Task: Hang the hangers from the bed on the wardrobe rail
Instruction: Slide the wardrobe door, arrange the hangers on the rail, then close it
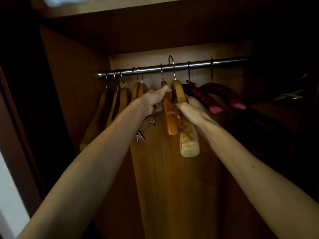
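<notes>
A metal wardrobe rail runs across the dim wardrobe. Several wooden hangers hang on its left part. My left hand grips a wooden hanger whose hook sits on the rail at the middle. My right hand holds another wooden hanger; its hook rises above the rail, and I cannot tell whether it rests on it. Metal clips dangle below my left wrist.
Two dark red padded hangers hang on the rail to the right of my hands. The wardrobe's wooden back panel is lit below. A side wall stands on the left, and a dark shelf area lies to the right.
</notes>
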A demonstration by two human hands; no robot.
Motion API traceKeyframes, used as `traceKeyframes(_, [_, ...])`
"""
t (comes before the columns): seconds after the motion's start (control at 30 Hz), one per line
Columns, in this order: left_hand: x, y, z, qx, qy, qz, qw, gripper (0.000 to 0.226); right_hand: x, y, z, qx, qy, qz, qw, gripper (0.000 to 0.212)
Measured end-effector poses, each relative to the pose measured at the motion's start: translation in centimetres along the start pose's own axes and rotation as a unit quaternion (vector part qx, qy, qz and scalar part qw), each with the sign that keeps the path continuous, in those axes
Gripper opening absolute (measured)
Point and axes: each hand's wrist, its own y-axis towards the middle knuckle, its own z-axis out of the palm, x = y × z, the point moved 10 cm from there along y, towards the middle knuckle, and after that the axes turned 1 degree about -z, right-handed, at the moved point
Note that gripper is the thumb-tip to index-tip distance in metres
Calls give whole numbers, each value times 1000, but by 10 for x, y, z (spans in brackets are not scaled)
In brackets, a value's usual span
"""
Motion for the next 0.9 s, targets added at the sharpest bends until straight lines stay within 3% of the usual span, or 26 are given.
traceKeyframes(0.17, [9,20,6,16,53,-9,998,21,9,23,-4,-16,-15,3,1000,43])
traceKeyframes(0.23, [15,27,3,-1,48,1,999,23,7,27,-10,-29,-12,5,1000,36])
traceKeyframes(0.37, [15,35,0,-3,36,33,999,58,-2,33,-18,-40,-15,16,999,17])
traceKeyframes(0.5, [5,37,-6,-14,20,60,998,66,-16,39,-19,-29,-15,28,999,24])
traceKeyframes(0.57, [-1,41,-8,-20,21,64,998,60,-20,39,-18,-30,-22,31,999,32])
traceKeyframes(0.73, [-9,45,6,-11,47,40,998,25,-20,36,-12,-16,-8,32,999,29])
traceKeyframes(0.9, [4,50,16,-9,81,0,997,27,-28,35,-3,-4,3,39,999,61])
